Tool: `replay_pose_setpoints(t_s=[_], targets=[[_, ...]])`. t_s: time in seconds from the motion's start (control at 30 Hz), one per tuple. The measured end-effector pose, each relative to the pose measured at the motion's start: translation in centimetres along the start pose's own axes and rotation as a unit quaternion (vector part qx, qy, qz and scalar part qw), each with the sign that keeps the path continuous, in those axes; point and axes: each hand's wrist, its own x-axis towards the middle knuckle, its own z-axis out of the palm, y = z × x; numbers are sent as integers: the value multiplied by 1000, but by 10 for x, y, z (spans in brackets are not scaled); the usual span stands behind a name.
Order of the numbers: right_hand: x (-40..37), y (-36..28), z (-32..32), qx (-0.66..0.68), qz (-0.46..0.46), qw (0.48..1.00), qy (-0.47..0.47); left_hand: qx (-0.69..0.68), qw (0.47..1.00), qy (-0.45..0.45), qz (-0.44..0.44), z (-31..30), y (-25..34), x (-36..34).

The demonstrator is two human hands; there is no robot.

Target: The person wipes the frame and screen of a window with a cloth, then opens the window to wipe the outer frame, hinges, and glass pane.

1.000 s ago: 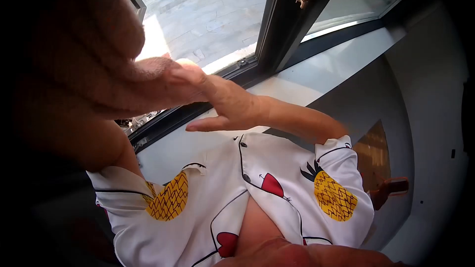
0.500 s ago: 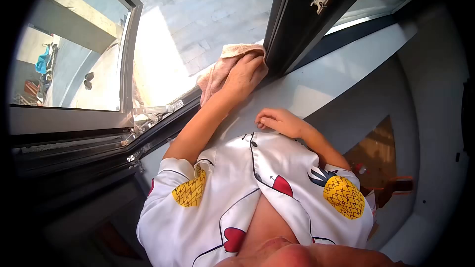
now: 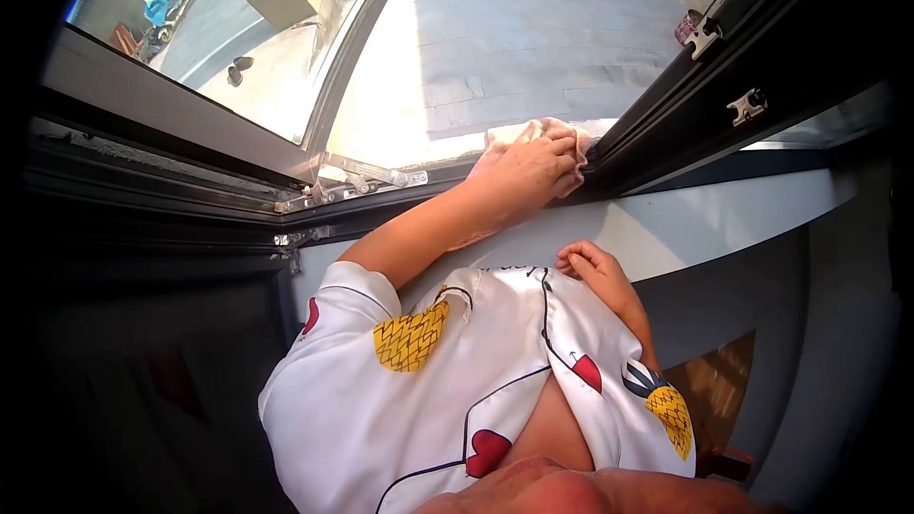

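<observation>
1. Largest is the grey paved ground (image 3: 514, 38), seen through the open window across the upper middle of the frame; a bright sunlit strip crosses it at upper left of centre.
2. A white shirt (image 3: 352, 428) with pineapple and heart prints fills the lower middle.
3. The opened window sash (image 3: 181, 100) takes the upper left, its glass showing paving, a pillar and a pair of dark shoes (image 3: 240, 69).
4. A dark window post (image 3: 666, 133) slants from the centre toward the upper right corner.
5. The pale inner sill (image 3: 685, 228) runs from the centre to the right edge, below the dark lower rail (image 3: 381, 202).
6. The left hand, (image 3: 533, 167) just above centre, is palm down with fingers bent, pressing and gripping a cloth.
7. The pinkish cloth (image 3: 575, 177) lies bunched under that hand, where rail and post meet. Its visible part is longer across the frame than up it, the long axis roughly left to right, the folded right end pointing at the post.
8. The right hand, (image 3: 595, 262) right of centre near the shirt, has loosely curled fingers; whether it holds anything, I cannot tell.
9. Smallest is a metal catch (image 3: 747, 107) on the post.
</observation>
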Motion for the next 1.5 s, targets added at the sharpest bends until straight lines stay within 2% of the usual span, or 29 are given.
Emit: replay_pose_setpoints(t_s=[0.1,0.2,0.3,0.4,0.53,0.6,0.67,0.73,0.8,0.87,0.9,0.93,1.0,1.03,1.07,1.1,1.13,1.17,1.2,1.23,1.27,1.33,1.37,1.43,1.47,1.5], targets=[[-6,6,-3,-4,-3,1000,12,-15,989,-93,-115,-17,-11,-22],[-10,7,1,-8,-12,1000,-2,-39,975,-126,-180,-46,-24,-55],[-7,3,5,-8,-27,999,-25,42,966,-106,-231,-60,-27,-82],[-5,-6,11,-29,-37,998,-45,80,960,-133,-233,-74,-21,-93],[-7,-16,12,-56,-46,994,-77,143,924,-209,-286,-99,-13,-95],[-9,-10,9,-58,-44,993,-90,174,921,-213,-277,-103,-26,-115],[-10,0,7,-48,-39,993,-98,234,918,-224,-228,-103,-43,-132],[-14,10,5,-35,-26,994,-100,301,911,-159,-232,-119,-48,-135],[-13,14,4,-39,-31,994,-102,417,874,-23,-249,-158,-39,-126],[-11,8,5,-24,-47,994,-92,397,868,80,-289,-197,-12,-117],[-10,1,7,-19,-55,994,-87,370,868,122,-308,-212,10,-111],[-7,-8,11,-51,-114,990,-59,343,865,166,-327,-223,33,-107],[0,-35,25,-116,-236,965,-1,200,877,211,-381,-228,75,-100],[2,-54,34,-143,-290,946,-12,100,896,227,-369,-223,93,-101],[4,-75,44,-170,-344,923,-23,68,917,232,-318,-214,107,-99],[8,-90,54,-195,-399,896,-37,-8,923,210,-322,-209,127,-91],[13,-99,63,-179,-412,885,-121,-49,933,194,-301,-199,137,-88],[12,-102,80,-135,-413,886,-163,-149,921,179,-311,-189,144,-87],[11,-100,96,-89,-410,884,-206,-163,933,185,-261,-172,141,-88],[22,-78,92,-85,-331,915,-214,-112,937,209,-256,-142,145,-89],[18,-80,104,0,-291,942,-168,-97,939,199,-263,-136,148,-97],[29,-69,126,148,-236,952,-124,-14,934,308,-183,-138,127,-133],[36,-68,125,103,-291,945,-112,31,923,327,-200,-149,121,-147],[53,-76,119,211,-243,940,-110,91,891,370,-247,-175,105,-179],[55,-97,113,223,-268,930,-114,112,867,394,-286,-187,103,-186],[56,-119,114,241,-265,931,-74,124,854,411,-293,-192,87,-201]])
